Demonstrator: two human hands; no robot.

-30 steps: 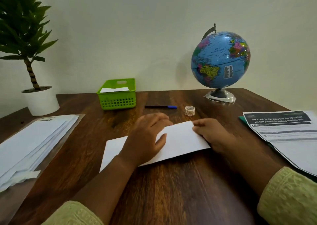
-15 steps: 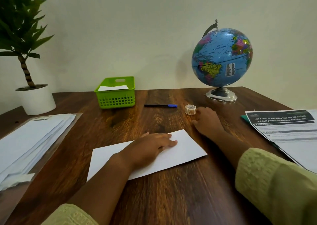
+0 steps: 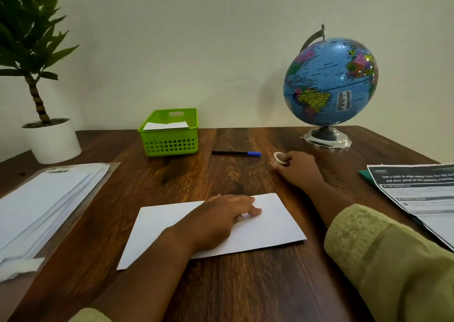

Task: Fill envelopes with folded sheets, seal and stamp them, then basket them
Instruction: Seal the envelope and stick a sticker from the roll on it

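A white envelope (image 3: 270, 226) lies flat on the wooden desk in front of me. My left hand (image 3: 221, 218) rests on it with fingers stretched out, pressing it down. Farther back and to the right, my right hand (image 3: 298, 169) pinches a small clear tape roll (image 3: 278, 159) and tilts it up off the desk. A green basket (image 3: 169, 140) stands at the back, with a white envelope (image 3: 167, 125) inside it. A stack of white envelopes and sheets (image 3: 44, 199) lies at the left on a clear plastic sleeve.
A black pen with a blue cap (image 3: 235, 153) lies between the basket and the tape. A globe (image 3: 330, 83) stands at the back right, a potted plant (image 3: 36, 76) at the back left. Printed sheets (image 3: 422, 194) lie at the right edge.
My right hand left the envelope's right end, reached back to the tape roll and now grips and tilts it. My left hand stayed flat on the envelope.
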